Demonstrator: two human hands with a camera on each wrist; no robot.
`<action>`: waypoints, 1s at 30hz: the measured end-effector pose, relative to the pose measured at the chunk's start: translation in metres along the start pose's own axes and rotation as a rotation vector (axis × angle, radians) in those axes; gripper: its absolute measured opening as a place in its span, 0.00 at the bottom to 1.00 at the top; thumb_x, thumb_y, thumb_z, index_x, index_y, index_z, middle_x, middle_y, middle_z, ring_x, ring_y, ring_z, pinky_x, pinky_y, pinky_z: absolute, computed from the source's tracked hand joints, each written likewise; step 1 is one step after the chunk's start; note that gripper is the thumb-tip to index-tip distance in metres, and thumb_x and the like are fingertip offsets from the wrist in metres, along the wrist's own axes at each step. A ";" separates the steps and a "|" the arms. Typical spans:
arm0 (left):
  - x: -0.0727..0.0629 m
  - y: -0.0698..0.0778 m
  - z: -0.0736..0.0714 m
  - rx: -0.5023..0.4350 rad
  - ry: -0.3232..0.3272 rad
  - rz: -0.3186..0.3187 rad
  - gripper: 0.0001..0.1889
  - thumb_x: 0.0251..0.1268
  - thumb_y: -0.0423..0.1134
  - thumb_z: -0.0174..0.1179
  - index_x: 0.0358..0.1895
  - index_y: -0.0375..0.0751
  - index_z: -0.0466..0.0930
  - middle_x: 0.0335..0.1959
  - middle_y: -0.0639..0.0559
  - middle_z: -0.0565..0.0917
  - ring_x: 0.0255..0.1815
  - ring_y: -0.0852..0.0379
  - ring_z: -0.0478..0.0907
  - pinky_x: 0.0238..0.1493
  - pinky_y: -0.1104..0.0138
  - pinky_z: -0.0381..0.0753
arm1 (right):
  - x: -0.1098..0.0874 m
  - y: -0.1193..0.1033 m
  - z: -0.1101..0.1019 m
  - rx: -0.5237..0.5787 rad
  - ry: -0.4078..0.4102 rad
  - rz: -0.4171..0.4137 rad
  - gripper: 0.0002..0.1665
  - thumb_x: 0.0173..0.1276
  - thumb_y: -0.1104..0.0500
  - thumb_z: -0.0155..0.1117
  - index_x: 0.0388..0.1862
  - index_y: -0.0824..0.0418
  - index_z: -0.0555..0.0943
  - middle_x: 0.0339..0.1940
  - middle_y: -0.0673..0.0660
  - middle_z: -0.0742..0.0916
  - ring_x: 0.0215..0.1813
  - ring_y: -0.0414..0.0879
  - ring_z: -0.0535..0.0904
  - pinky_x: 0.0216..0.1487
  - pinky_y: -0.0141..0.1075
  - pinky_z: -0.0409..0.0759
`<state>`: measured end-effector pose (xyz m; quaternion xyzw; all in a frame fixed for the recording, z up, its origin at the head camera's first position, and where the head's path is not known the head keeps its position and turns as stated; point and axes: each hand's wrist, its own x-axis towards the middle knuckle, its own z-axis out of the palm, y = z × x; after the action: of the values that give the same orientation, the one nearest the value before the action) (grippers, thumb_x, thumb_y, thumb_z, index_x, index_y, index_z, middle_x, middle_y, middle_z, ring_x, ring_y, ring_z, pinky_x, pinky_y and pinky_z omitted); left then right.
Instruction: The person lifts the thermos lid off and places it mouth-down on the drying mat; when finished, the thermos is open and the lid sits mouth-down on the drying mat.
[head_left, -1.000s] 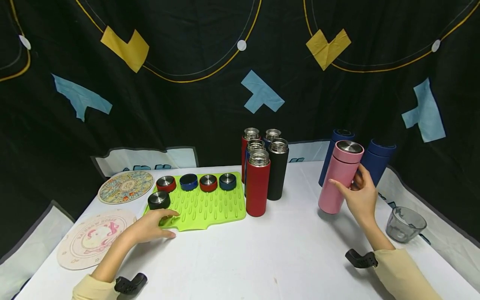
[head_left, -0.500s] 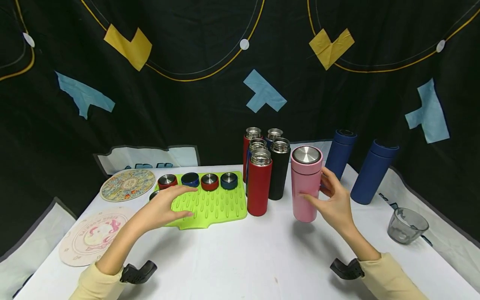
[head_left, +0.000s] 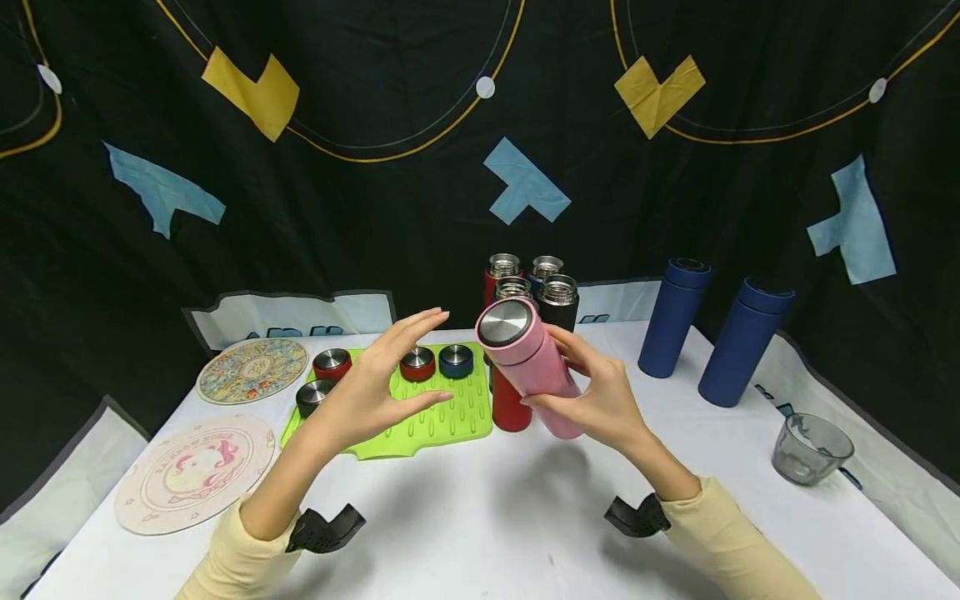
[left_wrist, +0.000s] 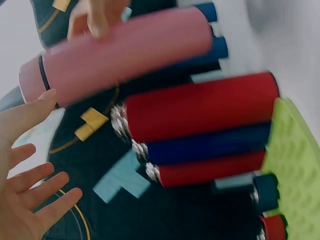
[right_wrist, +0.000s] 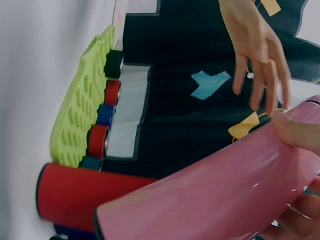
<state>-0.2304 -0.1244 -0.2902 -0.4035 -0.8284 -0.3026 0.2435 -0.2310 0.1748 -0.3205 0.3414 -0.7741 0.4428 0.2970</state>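
My right hand (head_left: 596, 392) grips a pink thermos bottle (head_left: 543, 367) around its body and holds it above the table, tilted to the left with its steel-topped cap on. To the left of the cap, my left hand (head_left: 375, 387) hovers with fingers spread and thumb apart, in front of the green mat. In the head view it stands clear of the bottle; in the left wrist view the thumb overlaps the cap end, and contact is hard to tell. Behind the pink bottle stand uncapped bottles, among them a red bottle (head_left: 512, 408) and a black bottle (head_left: 558, 312).
Several loose lids, such as a red lid (head_left: 417, 364), sit on the green mat (head_left: 450, 417). Two capped blue bottles (head_left: 746, 342) stand at the right, near a glass cup (head_left: 812, 450). A pink round mat (head_left: 197, 475) and a patterned round mat (head_left: 252, 372) lie at left.
My right hand has carried the pink bottle leftward from beside the blue bottles and tipped it toward the left. My left hand has risen and moved right from the green mat's left edge.
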 end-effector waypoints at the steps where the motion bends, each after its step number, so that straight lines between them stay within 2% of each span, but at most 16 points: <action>1: 0.002 0.003 0.001 -0.014 0.010 0.007 0.48 0.48 0.41 0.76 0.74 0.50 0.58 0.74 0.53 0.61 0.72 0.52 0.59 0.60 0.53 0.74 | 0.002 0.001 0.004 0.007 -0.021 -0.010 0.49 0.40 0.66 0.83 0.65 0.60 0.72 0.54 0.57 0.84 0.52 0.49 0.82 0.49 0.43 0.83; 5: 0.007 0.012 0.006 -0.066 0.036 0.026 0.49 0.47 0.40 0.76 0.74 0.50 0.57 0.74 0.53 0.60 0.73 0.53 0.58 0.59 0.54 0.75 | 0.006 0.001 0.016 -0.026 -0.089 -0.073 0.49 0.42 0.62 0.84 0.66 0.58 0.73 0.55 0.55 0.84 0.50 0.47 0.82 0.48 0.42 0.83; 8: 0.007 0.015 0.008 -0.100 0.035 0.036 0.47 0.48 0.39 0.76 0.73 0.49 0.61 0.73 0.53 0.62 0.71 0.53 0.61 0.57 0.55 0.77 | 0.006 -0.002 0.022 -0.116 -0.129 -0.131 0.48 0.42 0.60 0.84 0.65 0.58 0.73 0.55 0.55 0.83 0.50 0.47 0.82 0.46 0.40 0.83; 13: 0.004 0.012 0.007 -0.125 -0.017 0.056 0.40 0.47 0.35 0.76 0.68 0.47 0.69 0.68 0.53 0.68 0.63 0.55 0.70 0.51 0.62 0.81 | 0.004 -0.006 0.027 -0.256 -0.176 -0.170 0.48 0.41 0.56 0.85 0.64 0.55 0.75 0.54 0.54 0.84 0.49 0.48 0.81 0.45 0.39 0.83; 17: 0.003 0.010 0.006 -0.146 -0.070 0.099 0.37 0.47 0.33 0.76 0.65 0.45 0.72 0.64 0.52 0.72 0.59 0.56 0.73 0.48 0.64 0.82 | 0.004 -0.008 0.025 -0.292 -0.213 -0.176 0.48 0.40 0.54 0.85 0.63 0.54 0.76 0.52 0.54 0.85 0.50 0.47 0.81 0.46 0.40 0.83; 22: 0.003 0.009 0.009 -0.144 -0.077 0.157 0.35 0.45 0.34 0.77 0.61 0.45 0.75 0.59 0.53 0.76 0.56 0.56 0.75 0.49 0.64 0.81 | 0.004 -0.006 0.022 -0.257 -0.257 -0.166 0.47 0.40 0.53 0.85 0.63 0.52 0.76 0.52 0.53 0.84 0.50 0.46 0.80 0.46 0.39 0.83; 25: 0.003 0.009 0.010 -0.144 -0.055 0.180 0.34 0.44 0.34 0.77 0.60 0.45 0.76 0.58 0.53 0.77 0.54 0.57 0.75 0.49 0.65 0.81 | 0.005 -0.003 0.020 -0.184 -0.284 -0.153 0.47 0.41 0.53 0.84 0.64 0.52 0.75 0.55 0.52 0.83 0.52 0.45 0.79 0.47 0.38 0.82; 30: 0.004 0.011 0.011 -0.168 -0.028 0.215 0.34 0.43 0.33 0.77 0.60 0.43 0.77 0.57 0.50 0.78 0.56 0.54 0.75 0.50 0.63 0.81 | 0.008 0.003 0.017 -0.050 -0.328 -0.131 0.47 0.44 0.54 0.83 0.65 0.54 0.74 0.56 0.51 0.82 0.51 0.45 0.79 0.47 0.38 0.82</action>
<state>-0.2257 -0.1097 -0.2918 -0.5131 -0.7555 -0.3374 0.2283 -0.2411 0.1588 -0.3228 0.4515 -0.7990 0.3412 0.2032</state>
